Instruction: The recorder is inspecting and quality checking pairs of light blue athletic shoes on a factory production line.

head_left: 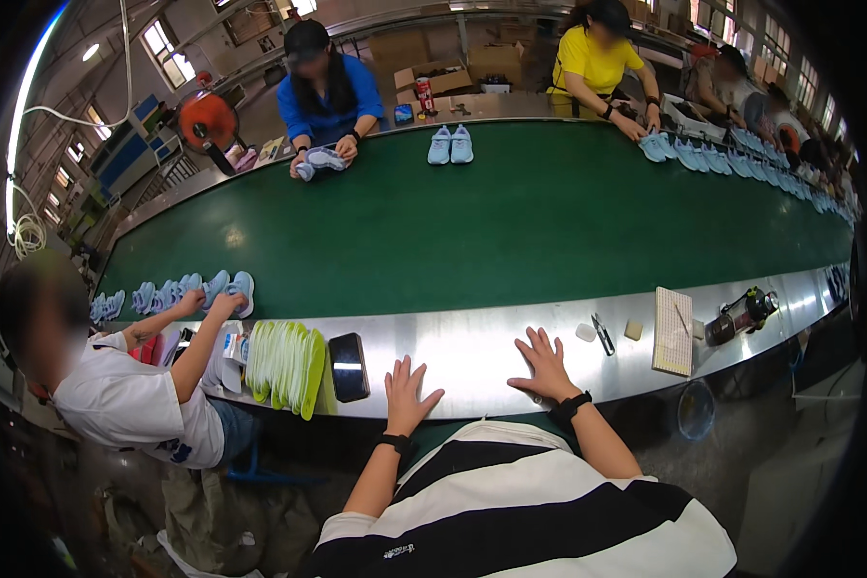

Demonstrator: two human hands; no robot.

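Observation:
My left hand [408, 396] lies flat with fingers spread on the metal ledge [467, 352] along the near side of the green conveyor belt [385, 246]. My right hand [543, 366] rests on the same ledge, its fingers also apart. Neither one holds anything. Just left of my left hand is a black smartphone [349, 367], and beyond it a stack of pale and lime-green insoles [286, 366]. To the right of my right hand are a small white piece [586, 332], a slim dark tool [603, 334] and a beige block [633, 330].
Farther right lie a notepad [672, 337] with a pen and a dark bottle [742, 316]. Light-blue shoes [451, 145] stand on the belt's far side, with rows at both ends. Co-workers in blue [329, 101], yellow [597, 67] and white [130, 405] handle shoes.

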